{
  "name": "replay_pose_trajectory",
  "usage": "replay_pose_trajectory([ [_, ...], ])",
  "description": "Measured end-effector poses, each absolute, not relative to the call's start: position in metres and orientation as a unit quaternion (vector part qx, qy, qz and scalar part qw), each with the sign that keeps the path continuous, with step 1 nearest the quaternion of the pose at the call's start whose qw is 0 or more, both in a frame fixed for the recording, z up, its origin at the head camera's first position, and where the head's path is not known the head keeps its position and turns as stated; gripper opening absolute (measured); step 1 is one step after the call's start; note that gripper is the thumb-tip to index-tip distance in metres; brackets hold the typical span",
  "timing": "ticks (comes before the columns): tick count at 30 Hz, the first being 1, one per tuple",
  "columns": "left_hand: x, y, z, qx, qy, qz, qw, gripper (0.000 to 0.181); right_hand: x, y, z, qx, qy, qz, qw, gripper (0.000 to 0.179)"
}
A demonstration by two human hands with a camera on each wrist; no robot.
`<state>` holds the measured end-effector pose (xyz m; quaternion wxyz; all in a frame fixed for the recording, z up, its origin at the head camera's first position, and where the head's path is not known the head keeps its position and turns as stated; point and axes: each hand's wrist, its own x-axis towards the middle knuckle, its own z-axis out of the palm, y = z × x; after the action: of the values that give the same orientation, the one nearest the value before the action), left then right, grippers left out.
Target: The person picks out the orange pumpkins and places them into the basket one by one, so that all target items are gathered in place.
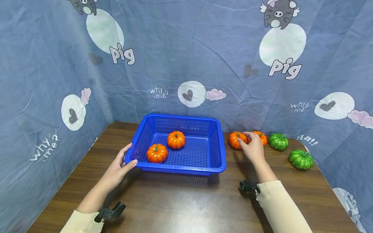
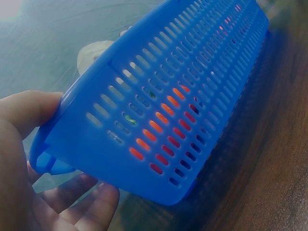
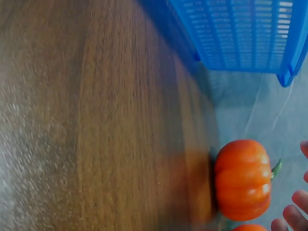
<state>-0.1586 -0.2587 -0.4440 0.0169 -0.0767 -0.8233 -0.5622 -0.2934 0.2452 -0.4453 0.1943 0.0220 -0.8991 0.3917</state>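
My left hand (image 1: 118,168) grips the front left corner of a blue plastic basket (image 1: 180,168). The left wrist view shows the thumb on the rim and curled fingers below the basket corner (image 2: 79,142). Inside sit two small orange pumpkins, one near the back (image 1: 176,140) and one at the front left (image 1: 157,153). My right hand (image 1: 254,149) hovers by two more orange pumpkins, the nearer one (image 1: 236,140) and one partly hidden behind the hand (image 1: 262,138). In the right wrist view, loosely spread fingertips (image 3: 296,216) stand apart from the upright pumpkin (image 3: 243,180).
Two green pumpkins, one at the back (image 1: 278,141) and one further right (image 1: 301,159), sit on the brown wooden table (image 1: 180,200). A blue printed cloth (image 1: 163,64) hangs behind the table and along its sides. Each wrist carries a black camera mount.
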Motion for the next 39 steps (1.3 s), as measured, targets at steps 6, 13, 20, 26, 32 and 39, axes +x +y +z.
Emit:
replay_pose_trajectory([
  [6, -0.159, -0.258, -0.444, -0.073, -0.825, -0.561, 0.018, 0.073, -0.298, 0.249, -0.452, 0.009, -0.908, 0.384, 0.169, 0.049],
  [13, -0.158, -0.259, -0.443, -0.073, -0.824, -0.562, 0.02, 0.073, -0.303, 0.248, -0.459, -0.002, -0.912, 0.388, 0.136, 0.058],
  [20, -0.159, -0.259, -0.445, -0.077, -0.821, -0.566, 0.02, 0.072, -0.305, 0.243, -0.466, -0.005, -0.905, 0.397, 0.153, 0.066],
  [26, -0.158, -0.258, -0.445, -0.079, -0.817, -0.57, 0.02, 0.072, -0.306, 0.238, -0.467, -0.011, -0.905, 0.397, 0.153, 0.07],
  [32, -0.158, -0.258, -0.444, -0.076, -0.82, -0.567, 0.019, 0.072, -0.312, 0.236, -0.469, -0.029, -0.912, 0.388, 0.13, 0.071],
  [39, -0.159, -0.258, -0.446, -0.079, -0.814, -0.575, 0.021, 0.072, -0.313, 0.234, -0.468, -0.028, -0.914, 0.385, 0.122, 0.067],
])
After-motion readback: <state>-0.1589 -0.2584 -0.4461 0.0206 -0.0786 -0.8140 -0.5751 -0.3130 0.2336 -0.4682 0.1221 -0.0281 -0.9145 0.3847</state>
